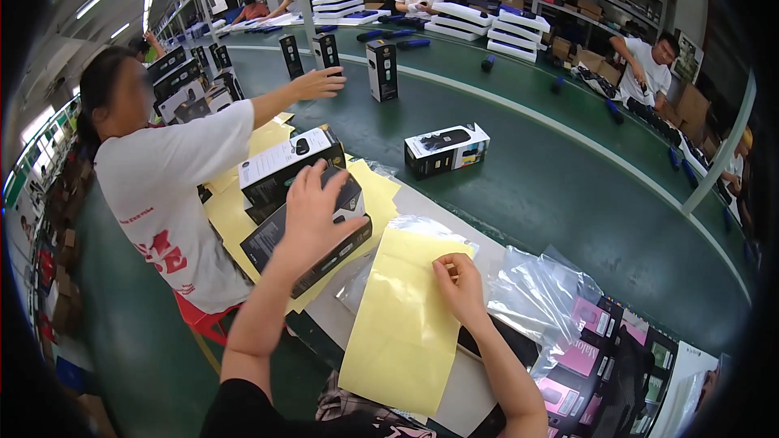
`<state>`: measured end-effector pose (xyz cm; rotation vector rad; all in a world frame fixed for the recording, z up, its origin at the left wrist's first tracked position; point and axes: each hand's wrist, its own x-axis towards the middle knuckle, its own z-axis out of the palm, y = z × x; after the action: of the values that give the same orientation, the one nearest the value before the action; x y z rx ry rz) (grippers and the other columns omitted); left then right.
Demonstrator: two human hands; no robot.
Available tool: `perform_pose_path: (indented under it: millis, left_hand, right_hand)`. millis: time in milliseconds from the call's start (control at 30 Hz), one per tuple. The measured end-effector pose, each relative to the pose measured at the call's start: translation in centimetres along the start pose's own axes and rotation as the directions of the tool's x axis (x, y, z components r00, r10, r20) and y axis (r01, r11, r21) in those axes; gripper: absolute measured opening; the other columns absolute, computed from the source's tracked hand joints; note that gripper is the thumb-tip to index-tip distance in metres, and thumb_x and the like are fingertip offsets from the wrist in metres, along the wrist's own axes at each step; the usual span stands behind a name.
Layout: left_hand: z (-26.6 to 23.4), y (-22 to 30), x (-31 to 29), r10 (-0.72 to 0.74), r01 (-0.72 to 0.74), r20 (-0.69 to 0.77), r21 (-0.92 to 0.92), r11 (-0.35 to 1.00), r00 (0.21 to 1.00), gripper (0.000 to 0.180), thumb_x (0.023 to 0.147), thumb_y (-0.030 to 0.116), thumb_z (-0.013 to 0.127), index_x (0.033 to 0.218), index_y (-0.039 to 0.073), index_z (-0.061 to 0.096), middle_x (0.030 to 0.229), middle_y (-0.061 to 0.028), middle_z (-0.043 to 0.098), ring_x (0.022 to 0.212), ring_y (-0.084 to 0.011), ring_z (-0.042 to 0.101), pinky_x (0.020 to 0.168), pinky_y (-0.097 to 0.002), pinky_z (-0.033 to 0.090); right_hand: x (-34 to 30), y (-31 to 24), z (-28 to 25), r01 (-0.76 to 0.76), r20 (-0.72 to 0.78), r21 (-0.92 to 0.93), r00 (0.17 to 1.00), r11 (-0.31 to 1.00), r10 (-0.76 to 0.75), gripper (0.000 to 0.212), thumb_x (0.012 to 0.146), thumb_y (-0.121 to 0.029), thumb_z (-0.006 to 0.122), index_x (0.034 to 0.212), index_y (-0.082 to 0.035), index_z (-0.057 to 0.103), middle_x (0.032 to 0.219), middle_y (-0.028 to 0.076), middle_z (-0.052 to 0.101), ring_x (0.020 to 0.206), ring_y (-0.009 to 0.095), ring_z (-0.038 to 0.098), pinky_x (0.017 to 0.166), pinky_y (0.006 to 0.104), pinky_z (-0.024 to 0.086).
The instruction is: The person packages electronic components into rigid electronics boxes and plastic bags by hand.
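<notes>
My left hand (312, 219) reaches over a black printed box (268, 242), its fingers spread and apparently touching the top. Just behind lies another black-and-white box (292, 164). A glossy yellow sheet (398, 324) slants across the worktop in front of me. At the sheet's right edge my right hand (460, 285) is closed, thumb and fingers pinching it. More yellow sheets (375, 191) are spread beneath the boxes. Crumpled clear plastic bags (540, 296) lie right of my right hand.
A co-worker (174, 186) at my left stretches an arm over the green conveyor belt (527, 130). On the belt are a lying box (446, 148) and an upright box (382, 70). Pink printed packages (578, 357) sit at lower right. White trays (517, 32) are stacked beyond.
</notes>
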<state>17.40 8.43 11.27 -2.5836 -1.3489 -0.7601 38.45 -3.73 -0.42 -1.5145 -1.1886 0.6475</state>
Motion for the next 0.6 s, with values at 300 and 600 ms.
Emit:
perform_pose_path:
  millis: [300,600]
  left_hand:
    - [-0.3,-2.7,4.2,-0.133,0.127,0.499,0.045,0.991,0.856,0.093,0.060,0.041,0.077,0.139,0.021,0.032,0.114,-0.0232,0.048,0.102,-0.0376,0.054,0.087,-0.0403,0.045]
    - [-7.5,-1.4,0.6,0.043,-0.085,-0.079,-0.671,0.736,0.996,0.076,0.060,0.006,0.080,0.121,0.011,0.037,0.114,-0.0076,0.047,0.104,-0.0169,0.049,0.090,-0.0312,0.041]
  right_hand:
    - [0.3,0.3,0.7,0.040,0.018,-0.004,0.999,0.999,-0.040,0.018,0.085,-0.017,0.060,0.089,0.000,0.059,0.090,0.012,0.056,0.068,0.020,0.057,0.063,0.0307,0.046]
    - [0.7,0.4,0.2,0.025,0.010,0.000,1.000,1.000,-0.025,0.018,0.084,-0.015,0.062,0.087,0.002,0.061,0.089,0.010,0.056,0.072,0.015,0.058,0.066,0.0253,0.048]
